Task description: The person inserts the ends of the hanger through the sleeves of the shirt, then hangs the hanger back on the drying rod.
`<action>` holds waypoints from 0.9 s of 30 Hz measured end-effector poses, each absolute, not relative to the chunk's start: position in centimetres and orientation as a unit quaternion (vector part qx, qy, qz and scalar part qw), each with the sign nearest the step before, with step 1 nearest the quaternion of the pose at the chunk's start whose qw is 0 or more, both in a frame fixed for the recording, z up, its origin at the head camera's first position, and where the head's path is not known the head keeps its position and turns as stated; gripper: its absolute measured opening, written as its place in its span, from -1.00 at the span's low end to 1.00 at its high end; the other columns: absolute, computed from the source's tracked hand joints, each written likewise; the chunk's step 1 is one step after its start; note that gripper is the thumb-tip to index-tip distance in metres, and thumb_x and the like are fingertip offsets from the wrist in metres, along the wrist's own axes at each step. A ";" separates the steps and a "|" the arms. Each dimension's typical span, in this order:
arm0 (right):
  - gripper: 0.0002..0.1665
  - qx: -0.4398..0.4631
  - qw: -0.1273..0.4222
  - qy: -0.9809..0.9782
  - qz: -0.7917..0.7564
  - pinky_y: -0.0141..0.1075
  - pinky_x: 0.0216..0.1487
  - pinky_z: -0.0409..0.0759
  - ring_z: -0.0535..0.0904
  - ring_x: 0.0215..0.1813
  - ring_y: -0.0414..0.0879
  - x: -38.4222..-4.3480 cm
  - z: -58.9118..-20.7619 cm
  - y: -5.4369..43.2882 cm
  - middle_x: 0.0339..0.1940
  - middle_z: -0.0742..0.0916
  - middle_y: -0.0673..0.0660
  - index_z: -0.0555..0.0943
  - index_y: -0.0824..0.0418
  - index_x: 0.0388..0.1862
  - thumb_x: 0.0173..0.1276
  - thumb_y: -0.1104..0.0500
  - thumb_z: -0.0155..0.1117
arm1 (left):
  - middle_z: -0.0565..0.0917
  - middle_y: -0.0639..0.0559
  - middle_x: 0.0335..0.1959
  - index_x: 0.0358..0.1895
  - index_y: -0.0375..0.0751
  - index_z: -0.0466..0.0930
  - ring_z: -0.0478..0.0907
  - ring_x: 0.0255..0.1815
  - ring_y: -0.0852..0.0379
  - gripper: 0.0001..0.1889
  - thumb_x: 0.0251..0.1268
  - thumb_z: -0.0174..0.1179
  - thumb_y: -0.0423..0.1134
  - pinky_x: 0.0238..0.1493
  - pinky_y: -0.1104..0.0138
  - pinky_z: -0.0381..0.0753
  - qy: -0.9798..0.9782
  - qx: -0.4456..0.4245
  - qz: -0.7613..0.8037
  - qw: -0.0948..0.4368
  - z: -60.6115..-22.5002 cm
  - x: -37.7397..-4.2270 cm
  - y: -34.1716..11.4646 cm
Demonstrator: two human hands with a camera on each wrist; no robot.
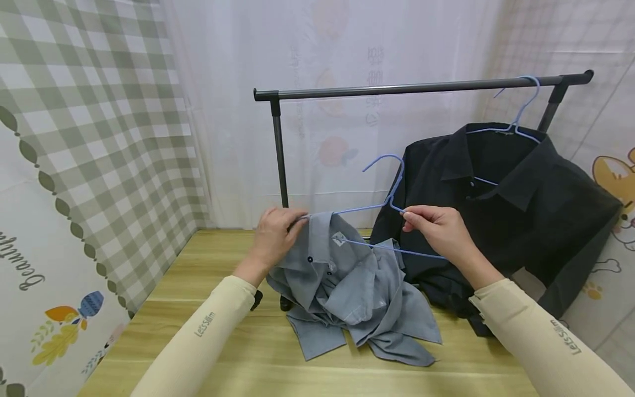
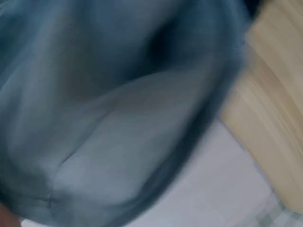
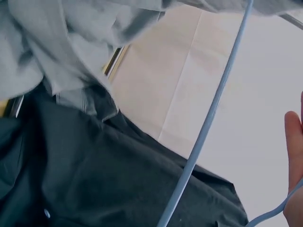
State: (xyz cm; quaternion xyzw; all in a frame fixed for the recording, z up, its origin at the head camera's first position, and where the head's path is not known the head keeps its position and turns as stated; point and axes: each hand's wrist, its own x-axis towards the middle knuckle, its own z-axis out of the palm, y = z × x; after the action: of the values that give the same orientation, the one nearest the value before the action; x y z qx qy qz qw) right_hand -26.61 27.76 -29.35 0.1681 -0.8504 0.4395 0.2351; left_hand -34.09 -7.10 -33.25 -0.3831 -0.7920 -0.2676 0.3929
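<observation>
In the head view, a blue wire hanger point(image 1: 359, 209) has one end inside a grey collared shirt point(image 1: 342, 298). My left hand point(image 1: 274, 234) grips the shirt at its shoulder, beside the collar, around the hanger's end. The thumb and fingers of my right hand point(image 1: 439, 229) pinch the hanger's arm just below its hook, which points up and left. The hanger's other end is outside the shirt, and the lower shirt lies crumpled on the table. Blurred grey cloth point(image 2: 118, 146) fills most of the left wrist view. The hanger's bar point(image 3: 204, 127) crosses the right wrist view.
A black shirt point(image 1: 555, 237) hangs at the right on a second blue hanger point(image 1: 528, 105) from the dark rack bar point(image 1: 397, 89). The rack's left post point(image 1: 280, 160) rises behind my left hand. Below is a wooden table point(image 1: 238, 342), with curtains around.
</observation>
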 end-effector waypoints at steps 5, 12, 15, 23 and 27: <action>-0.80 0.188 0.234 -0.864 0.405 -0.58 -0.16 0.49 0.61 -0.26 -0.31 -26.6 -29.5 28.0 -0.39 0.76 0.14 0.73 0.35 -0.08 0.46 0.26 0.25 | 0.75 -0.03 -0.23 -0.10 -0.22 0.75 0.66 -0.26 0.11 -0.81 0.46 0.17 -0.25 -0.22 0.24 0.60 -0.839 -0.385 -0.322 0.211 -32.9 -33.3 -6.6; -0.87 0.224 0.256 -0.863 0.374 -0.55 -0.25 0.52 0.65 -0.33 -0.22 -27.6 -31.1 26.0 -0.42 0.76 0.10 0.75 0.36 -0.17 0.38 0.35 0.29 | 0.42 0.11 -0.58 -0.13 -0.21 0.70 0.27 -0.55 0.22 -0.78 0.56 0.04 -0.24 -0.42 0.34 0.30 -0.834 -0.388 -0.389 0.046 -32.3 -32.0 -4.4; -0.87 0.236 0.269 -0.865 0.351 -0.46 -0.31 0.57 0.70 -0.33 -0.10 -27.6 -31.5 24.7 -0.38 0.78 0.12 0.76 0.35 -0.17 0.35 0.38 0.32 | 0.29 0.12 -0.64 -0.15 -0.20 0.68 0.19 -0.60 0.22 -0.77 0.56 0.04 -0.19 -0.46 0.35 0.26 -0.825 -0.403 -0.396 0.037 -31.9 -31.6 -3.0; -0.85 0.223 0.284 -0.870 0.337 -0.37 -0.28 0.61 0.71 -0.29 -0.02 -27.5 -31.0 23.1 -0.28 0.79 0.14 0.76 0.33 -0.15 0.34 0.36 0.33 | 0.30 0.14 -0.68 -0.34 -0.13 0.63 0.22 -0.63 0.21 -0.75 0.53 0.10 -0.14 -0.50 0.35 0.27 -0.833 -0.365 -0.409 0.076 -31.3 -31.7 -2.1; -0.67 0.208 0.253 -0.892 0.311 -0.11 -0.12 0.63 0.67 -0.10 0.06 -27.5 -30.2 22.4 -0.05 0.75 0.18 0.70 0.30 0.07 0.42 0.16 0.33 | 0.25 0.14 -0.69 -0.40 -0.15 0.58 0.18 -0.66 0.21 -0.73 0.53 0.09 -0.15 -0.52 0.36 0.24 -0.824 -0.373 -0.417 0.087 -31.3 -32.1 -2.0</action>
State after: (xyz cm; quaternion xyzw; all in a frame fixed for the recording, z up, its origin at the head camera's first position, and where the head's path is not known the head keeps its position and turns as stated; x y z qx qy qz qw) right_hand -27.46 22.42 -30.17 0.2082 -0.8920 0.3114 0.2530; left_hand -32.09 -2.04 -31.27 -0.3728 -0.8244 -0.4169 0.0866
